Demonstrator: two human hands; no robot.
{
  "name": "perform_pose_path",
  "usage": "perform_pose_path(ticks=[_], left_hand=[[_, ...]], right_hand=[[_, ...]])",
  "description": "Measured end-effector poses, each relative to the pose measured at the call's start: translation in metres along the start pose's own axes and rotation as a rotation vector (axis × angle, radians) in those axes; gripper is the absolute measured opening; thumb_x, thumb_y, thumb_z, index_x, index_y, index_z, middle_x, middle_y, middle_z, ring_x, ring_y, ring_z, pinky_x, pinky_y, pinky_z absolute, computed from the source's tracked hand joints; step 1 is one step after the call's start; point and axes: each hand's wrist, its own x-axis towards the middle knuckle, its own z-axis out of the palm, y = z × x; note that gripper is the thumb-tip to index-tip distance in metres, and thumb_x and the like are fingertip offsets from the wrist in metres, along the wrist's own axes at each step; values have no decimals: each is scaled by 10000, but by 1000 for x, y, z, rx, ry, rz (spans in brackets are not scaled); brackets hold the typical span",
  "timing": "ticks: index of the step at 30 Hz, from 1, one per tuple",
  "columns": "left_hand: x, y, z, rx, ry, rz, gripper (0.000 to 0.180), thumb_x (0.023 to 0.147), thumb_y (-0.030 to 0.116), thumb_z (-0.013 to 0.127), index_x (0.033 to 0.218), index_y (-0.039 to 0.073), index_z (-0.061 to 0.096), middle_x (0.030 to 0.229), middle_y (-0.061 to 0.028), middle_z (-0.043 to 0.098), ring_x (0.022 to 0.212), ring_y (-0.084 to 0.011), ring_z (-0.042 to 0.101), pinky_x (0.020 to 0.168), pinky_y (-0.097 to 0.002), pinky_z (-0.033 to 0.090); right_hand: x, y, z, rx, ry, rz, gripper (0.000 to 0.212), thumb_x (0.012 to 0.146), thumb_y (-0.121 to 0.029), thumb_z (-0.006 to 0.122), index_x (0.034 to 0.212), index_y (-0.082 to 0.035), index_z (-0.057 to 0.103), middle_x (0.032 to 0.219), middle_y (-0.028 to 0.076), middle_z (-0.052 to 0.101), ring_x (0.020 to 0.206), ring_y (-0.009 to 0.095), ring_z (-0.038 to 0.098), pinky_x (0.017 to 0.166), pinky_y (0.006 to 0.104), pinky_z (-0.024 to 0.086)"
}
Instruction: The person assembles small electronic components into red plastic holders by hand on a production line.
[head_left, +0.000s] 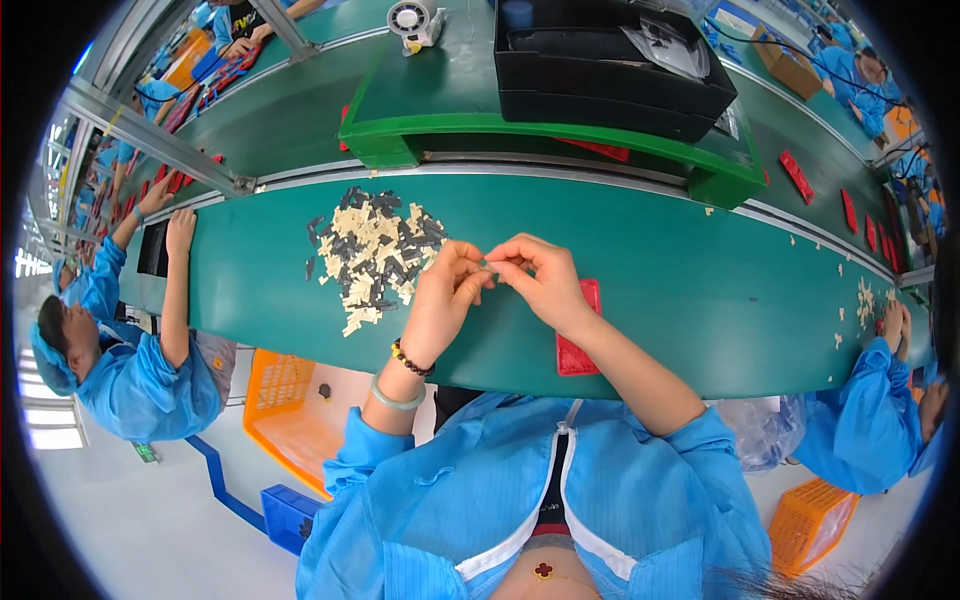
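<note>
My left hand (450,290) and my right hand (535,275) meet fingertip to fingertip above the green table (640,250). Both are closed in a pinch on something small; the fingers hide most of it and I cannot make out its kind. Just left of my left hand lies a loose pile of small cream and black plastic pieces (370,245). Partly behind my right wrist, a red rectangular tray (577,362) rests near the table's front edge.
Beyond the table, a green raised shelf (450,122) carries a black box (610,85) and a small white fan (410,22). Red parts (796,178) lie on the belt behind. Co-workers sit left (140,360) and right (870,400). An orange crate (275,395) stands below on the left.
</note>
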Motion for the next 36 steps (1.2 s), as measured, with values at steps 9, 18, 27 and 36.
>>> perform_pose_path(ticks=[9,18,27,36], left_hand=[[-4,5,14,-392,-229,-155,102,929,85,610,973,-6,627,809,-35,655,661,-58,553,587,-180,449],[-3,-5,28,104,-58,341,88,776,20,700,855,39,667,1035,-56,592,1013,-203,548,895,-305,424],[-11,30,29,49,-304,706,106,707,32,747,749,93,672,963,10,696,1040,-228,586,937,-404,345],[-2,19,43,380,-160,895,184,707,103,756,835,114,624,886,0,635,953,-187,582,904,-384,366]], right_hand=[[-25,-40,-27,-432,146,-157,138,816,-40,680,951,-21,651,831,75,640,695,181,642,578,280,505],[-40,-34,-27,-365,85,-174,103,818,-1,642,919,-6,658,825,90,634,633,197,622,557,281,492],[-73,-10,-66,-132,349,256,91,885,-26,597,918,22,665,730,42,655,647,71,594,579,228,485],[-74,-70,-84,-515,157,158,218,767,6,678,963,-47,599,978,91,568,797,211,578,691,338,482]])
